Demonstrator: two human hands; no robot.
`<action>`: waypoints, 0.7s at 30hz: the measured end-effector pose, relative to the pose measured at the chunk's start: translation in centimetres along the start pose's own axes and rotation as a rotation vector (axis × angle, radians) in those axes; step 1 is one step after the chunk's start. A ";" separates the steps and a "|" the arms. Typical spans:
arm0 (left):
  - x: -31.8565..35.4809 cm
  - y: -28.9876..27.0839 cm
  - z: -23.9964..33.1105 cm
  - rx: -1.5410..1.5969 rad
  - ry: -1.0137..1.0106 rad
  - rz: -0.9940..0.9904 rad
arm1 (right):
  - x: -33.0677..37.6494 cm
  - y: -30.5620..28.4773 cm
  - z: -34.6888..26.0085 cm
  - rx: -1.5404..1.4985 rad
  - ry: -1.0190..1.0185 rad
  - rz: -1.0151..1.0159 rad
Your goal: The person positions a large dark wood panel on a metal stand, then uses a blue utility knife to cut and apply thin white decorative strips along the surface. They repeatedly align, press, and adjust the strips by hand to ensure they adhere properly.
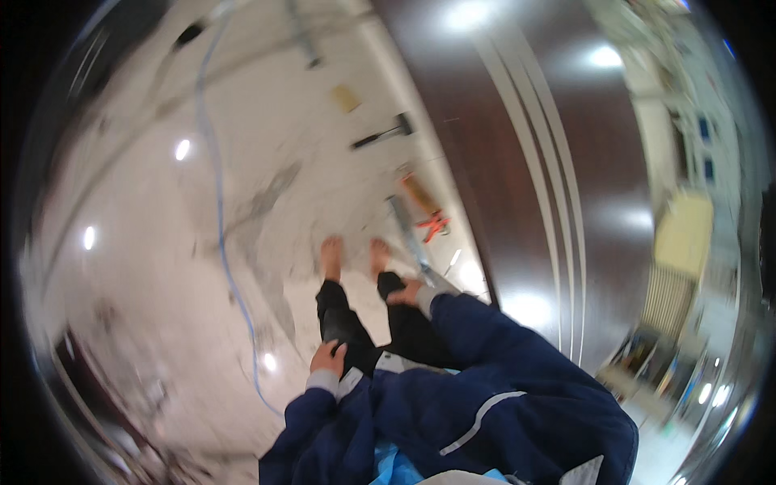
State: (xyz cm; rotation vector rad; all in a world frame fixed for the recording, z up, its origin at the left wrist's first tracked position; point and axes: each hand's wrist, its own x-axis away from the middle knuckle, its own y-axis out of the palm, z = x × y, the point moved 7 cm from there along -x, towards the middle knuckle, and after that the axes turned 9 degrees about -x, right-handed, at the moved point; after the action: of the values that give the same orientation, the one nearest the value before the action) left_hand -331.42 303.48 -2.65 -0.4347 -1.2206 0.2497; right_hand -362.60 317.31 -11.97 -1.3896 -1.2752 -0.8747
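Note:
My left hand (327, 358) hangs beside my left thigh, fingers loosely bent and apart, with nothing visible in it. My right hand (406, 293) lies over the front of my right leg near the knee, its fingers blurred but stretched out; it holds nothing I can see. Closest to it on the floor is a long grey metal strip (408, 230). Just beyond lies a caulking gun with an orange-red handle (435, 225) and an orange-brown barrel (418, 194). Farther off are a black-headed hammer (384, 134) and a yellowish block (346, 98).
A large dark brown panel with pale curved stripes (465, 129) rises along the right. A thin blue cable (219, 186) runs down the pale, stained floor to my left. Another long tool (302, 36) lies at the far end. A yellow-covered piece of furniture (684, 230) stands far right.

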 end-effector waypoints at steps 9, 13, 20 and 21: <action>-7.4 -16.8 10.5 -0.311 0.570 -0.121 | 16.9 5.0 6.0 -0.385 0.136 0.454; 0.3 -13.3 21.6 -0.519 0.838 -0.414 | 23.6 8.6 7.9 -1.158 -0.096 0.808; 23.0 7.7 26.7 -0.876 1.209 -1.087 | 36.9 19.4 11.4 -2.214 -0.400 0.872; 26.2 10.9 26.2 -0.947 1.242 -1.161 | 39.1 21.1 13.3 -2.301 -0.499 0.963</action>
State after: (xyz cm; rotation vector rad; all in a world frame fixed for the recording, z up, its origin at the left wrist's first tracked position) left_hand -346.96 328.90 21.85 -0.4709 -0.1075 -1.4562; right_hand -336.64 341.16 18.11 -3.4615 1.0833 -1.0881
